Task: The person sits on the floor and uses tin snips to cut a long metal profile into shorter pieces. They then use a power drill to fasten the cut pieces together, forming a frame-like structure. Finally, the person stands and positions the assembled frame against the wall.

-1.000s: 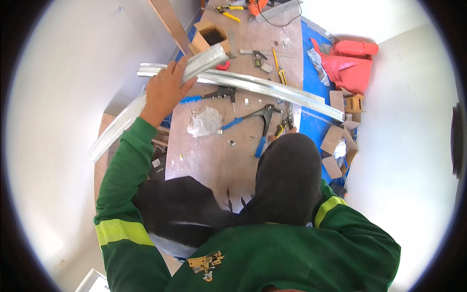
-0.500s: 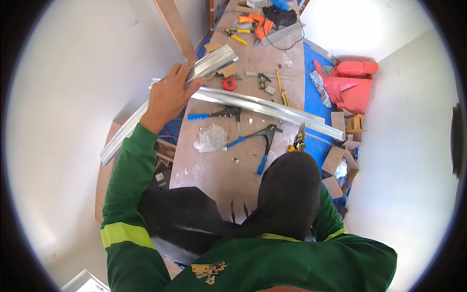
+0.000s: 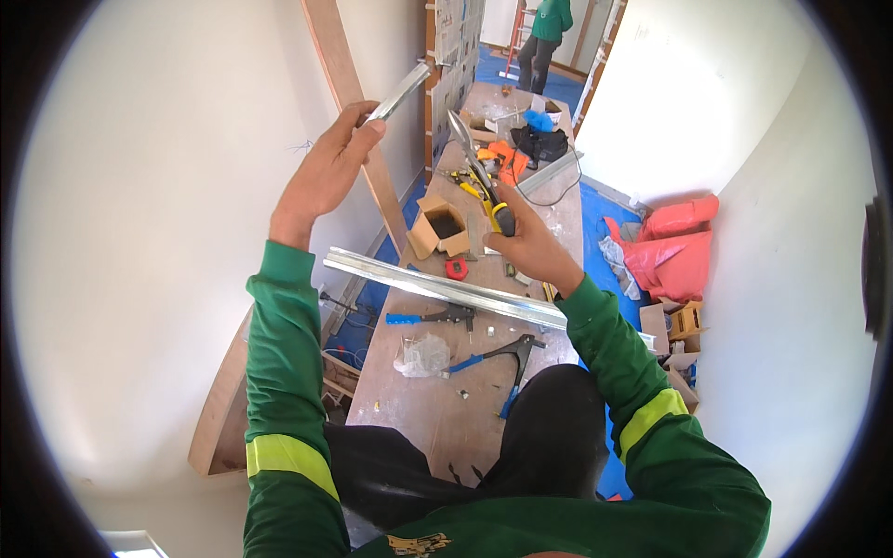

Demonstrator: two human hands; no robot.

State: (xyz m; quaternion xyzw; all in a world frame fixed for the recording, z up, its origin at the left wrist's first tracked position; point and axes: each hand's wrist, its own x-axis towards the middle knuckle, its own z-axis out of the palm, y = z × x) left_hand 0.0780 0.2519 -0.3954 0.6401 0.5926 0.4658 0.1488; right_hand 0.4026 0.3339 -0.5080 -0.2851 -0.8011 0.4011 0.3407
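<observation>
Raised metal strip, upright snips

- The steel channel was shiny galvanised metal.
- The snips had bare metal blades and glossy plastic grips.
- The workbench was matt, dusty wood.

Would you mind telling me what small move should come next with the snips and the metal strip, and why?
Probably bring the tin snips in the right hand over to the metal strip held up by the left hand: the blades point toward it but a clear gap separates them.
</observation>
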